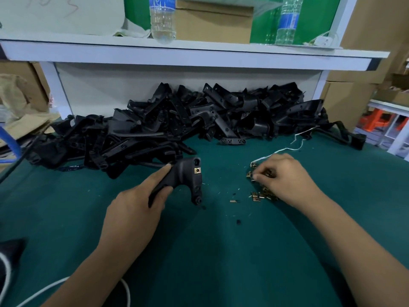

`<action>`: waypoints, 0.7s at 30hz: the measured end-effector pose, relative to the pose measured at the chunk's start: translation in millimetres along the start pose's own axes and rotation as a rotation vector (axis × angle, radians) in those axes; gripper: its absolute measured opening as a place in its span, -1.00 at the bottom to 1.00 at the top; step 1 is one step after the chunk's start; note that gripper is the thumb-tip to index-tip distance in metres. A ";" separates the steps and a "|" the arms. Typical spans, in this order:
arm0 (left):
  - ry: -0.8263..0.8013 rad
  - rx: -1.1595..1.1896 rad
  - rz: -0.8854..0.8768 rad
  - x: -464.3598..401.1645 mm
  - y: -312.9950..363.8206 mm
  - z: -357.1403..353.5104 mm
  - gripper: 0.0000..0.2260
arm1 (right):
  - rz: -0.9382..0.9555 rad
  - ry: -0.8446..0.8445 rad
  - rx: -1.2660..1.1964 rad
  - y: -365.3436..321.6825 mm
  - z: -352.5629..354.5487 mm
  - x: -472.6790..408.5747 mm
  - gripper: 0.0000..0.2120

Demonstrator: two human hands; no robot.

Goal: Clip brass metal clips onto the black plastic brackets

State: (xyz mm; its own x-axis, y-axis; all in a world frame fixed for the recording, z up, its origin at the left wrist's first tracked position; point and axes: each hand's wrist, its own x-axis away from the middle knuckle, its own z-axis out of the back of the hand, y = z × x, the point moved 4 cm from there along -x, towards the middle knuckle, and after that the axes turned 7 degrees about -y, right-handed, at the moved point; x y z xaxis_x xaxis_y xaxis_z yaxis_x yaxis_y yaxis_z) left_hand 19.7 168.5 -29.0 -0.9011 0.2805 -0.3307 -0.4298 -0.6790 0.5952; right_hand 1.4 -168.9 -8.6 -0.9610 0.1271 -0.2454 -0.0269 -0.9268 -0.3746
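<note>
Step in hand, as I judge it: fetching the next clip for a bracket partly fitted. Left hand [135,209] grips the black bracket [183,178], fingers curled round its stem, index laid along the top; one brass clip [197,170] already sits just beyond that fingertip. Right hand [285,176] rests curled over the loose clips [257,196] on the green mat [199,251]; fingertips appear to pinch among them (a held clip cannot be confirmed). Next: lift one clip, carry it to a bare hole, press on.

On the white shelf [177,55] above your worktop [199,251] you have two water bottles [162,18] flanking a cardboard box [213,23].
</note>
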 end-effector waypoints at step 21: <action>-0.013 0.055 0.024 -3.4 -12.7 -4.2 -0.58 | 0.020 -0.016 -0.031 -5.0 -4.7 -0.7 -0.87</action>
State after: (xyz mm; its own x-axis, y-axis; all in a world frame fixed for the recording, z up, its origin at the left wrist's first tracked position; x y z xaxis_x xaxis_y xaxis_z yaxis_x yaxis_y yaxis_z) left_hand 28.5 173.3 -38.5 -0.9115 0.2740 -0.3066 -0.4106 -0.6472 0.6423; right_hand 3.4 -162.7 -10.8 -0.9656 0.1031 -0.2388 0.0005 -0.9175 -0.3978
